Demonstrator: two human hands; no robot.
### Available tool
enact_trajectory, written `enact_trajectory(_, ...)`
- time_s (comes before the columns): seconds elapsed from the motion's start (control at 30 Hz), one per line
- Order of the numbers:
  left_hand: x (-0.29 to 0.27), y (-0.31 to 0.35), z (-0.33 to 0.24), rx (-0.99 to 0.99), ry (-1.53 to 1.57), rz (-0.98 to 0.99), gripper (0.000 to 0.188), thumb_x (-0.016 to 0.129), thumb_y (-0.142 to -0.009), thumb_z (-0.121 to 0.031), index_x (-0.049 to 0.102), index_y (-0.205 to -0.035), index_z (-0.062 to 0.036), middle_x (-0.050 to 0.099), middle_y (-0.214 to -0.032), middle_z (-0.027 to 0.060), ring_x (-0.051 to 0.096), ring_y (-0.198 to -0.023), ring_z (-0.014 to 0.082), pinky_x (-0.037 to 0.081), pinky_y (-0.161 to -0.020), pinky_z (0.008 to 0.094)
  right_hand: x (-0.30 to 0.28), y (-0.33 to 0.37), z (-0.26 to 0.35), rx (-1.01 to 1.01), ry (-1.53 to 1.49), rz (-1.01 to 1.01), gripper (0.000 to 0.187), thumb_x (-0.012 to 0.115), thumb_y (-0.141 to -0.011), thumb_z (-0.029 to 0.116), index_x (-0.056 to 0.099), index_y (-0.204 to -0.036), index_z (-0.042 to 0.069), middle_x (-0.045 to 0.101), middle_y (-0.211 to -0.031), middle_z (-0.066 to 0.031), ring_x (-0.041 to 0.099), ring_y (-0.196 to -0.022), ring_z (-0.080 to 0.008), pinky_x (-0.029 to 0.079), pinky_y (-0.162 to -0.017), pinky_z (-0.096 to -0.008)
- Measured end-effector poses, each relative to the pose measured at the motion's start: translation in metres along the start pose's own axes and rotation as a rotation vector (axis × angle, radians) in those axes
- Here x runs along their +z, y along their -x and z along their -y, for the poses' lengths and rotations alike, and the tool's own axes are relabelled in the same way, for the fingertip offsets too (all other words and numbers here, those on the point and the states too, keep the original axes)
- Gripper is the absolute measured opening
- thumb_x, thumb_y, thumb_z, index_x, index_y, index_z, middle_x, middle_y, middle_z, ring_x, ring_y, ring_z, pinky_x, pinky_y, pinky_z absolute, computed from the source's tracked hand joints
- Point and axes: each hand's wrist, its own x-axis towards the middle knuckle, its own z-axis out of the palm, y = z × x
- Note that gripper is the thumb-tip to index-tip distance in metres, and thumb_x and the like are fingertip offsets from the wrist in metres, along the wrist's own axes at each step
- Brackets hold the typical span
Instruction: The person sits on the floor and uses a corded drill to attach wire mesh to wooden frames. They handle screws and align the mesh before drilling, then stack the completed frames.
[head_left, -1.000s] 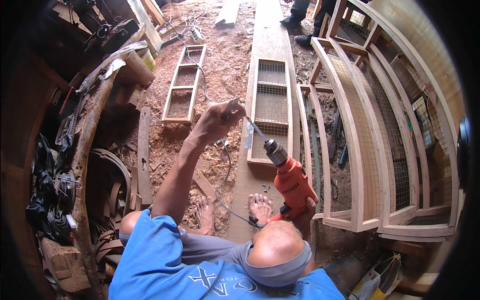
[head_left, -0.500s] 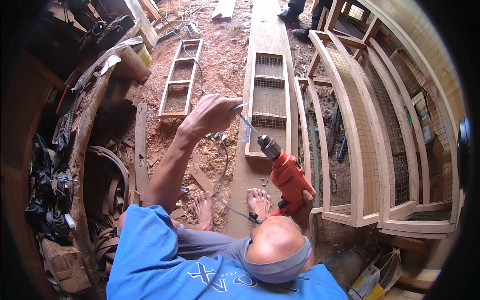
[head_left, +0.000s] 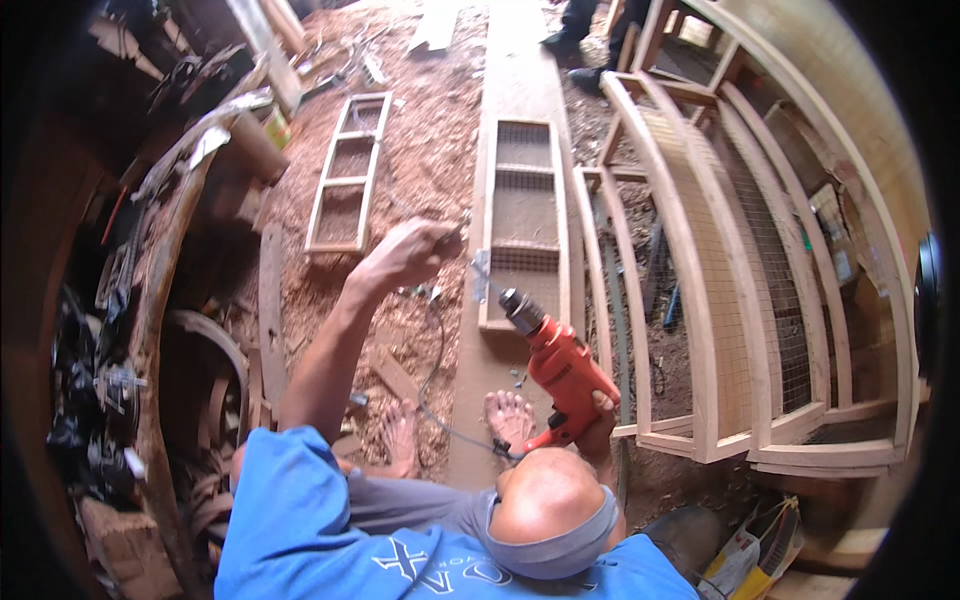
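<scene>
Right hand (head_left: 600, 420) clamped round the red drill (head_left: 566, 372) — left hand (head_left: 404, 254) pinching a small metal piece (head_left: 456, 236), blurred — and the mesh frame (head_left: 526, 246) lies on the board (head_left: 515, 70)!

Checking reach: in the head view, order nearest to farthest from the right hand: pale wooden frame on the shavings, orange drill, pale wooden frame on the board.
1. Orange drill: in the right hand.
2. Pale wooden frame on the board: ahead-left.
3. Pale wooden frame on the shavings: farther left.
</scene>
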Motion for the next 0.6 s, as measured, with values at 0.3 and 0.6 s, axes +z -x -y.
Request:
enact_trajectory(0.3,0.006,-0.008,0.005,0.172,-0.086,-0.043,0.015,0.052,-0.094,-0.012,0.06,-0.082,-0.0085,0.064,-0.066,0.0086,0.059,-0.056,0.0217,0.046,-0.054,0.0405,0.0,0.006,0.008,-0.002,-0.015,-0.006,0.06,0.062,-0.079,0.03,0.053,-0.123,-0.009,0.068,-0.096,-0.0189,0.07,-0.073,-0.0271,0.06,-0.061,-0.0376)
enact_trajectory(0.6,0.038,-0.003,-0.012,-0.094,0.309,-0.27,0.017,0.065,-0.093,-0.022,0.065,-0.083,-0.0086,0.061,-0.065,0.0028,0.054,-0.057,0.0108,0.043,-0.05,0.0305,-0.027,0.003,-0.027,0.11,-0.242,0.025,0.064,0.062,-0.083,0.036,0.05,-0.126,-0.01,0.065,-0.105,-0.0214,0.069,-0.082,-0.03,0.059,-0.067,-0.0407)
